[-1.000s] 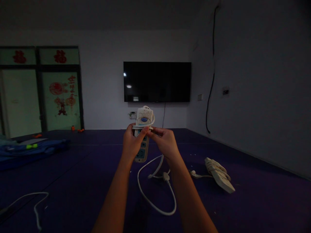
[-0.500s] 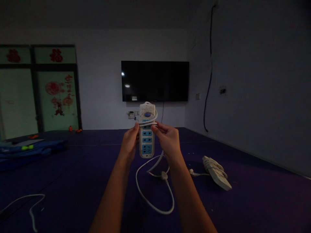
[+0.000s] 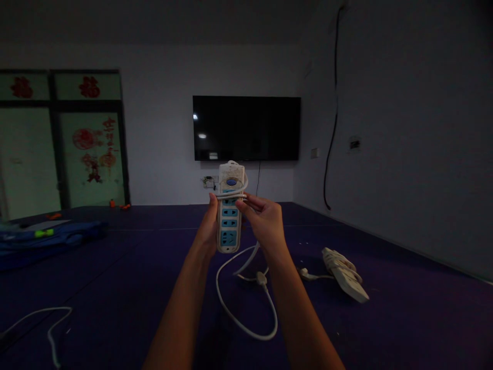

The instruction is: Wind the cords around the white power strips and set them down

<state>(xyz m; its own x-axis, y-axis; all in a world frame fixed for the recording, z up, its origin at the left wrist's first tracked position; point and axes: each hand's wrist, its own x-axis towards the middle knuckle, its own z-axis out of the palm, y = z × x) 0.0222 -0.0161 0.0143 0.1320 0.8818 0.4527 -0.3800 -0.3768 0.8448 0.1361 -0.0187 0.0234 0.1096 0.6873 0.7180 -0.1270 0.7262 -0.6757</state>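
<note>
I hold a white power strip with blue sockets upright in front of me. My left hand grips its left edge from behind. My right hand pinches the strip's white cord where it crosses the upper body in a couple of turns. The rest of the cord hangs down in a loop to the dark purple floor, with its plug lying there.
A second white power strip wrapped in its cord lies on the floor to the right. Another loose white cord lies at lower left. Blue fabric sits at far left. A dark TV hangs on the far wall.
The strip has turned to face me, showing its blue sockets. My left hand has shifted from the front to the strip's left edge. My right hand keeps the cord.
</note>
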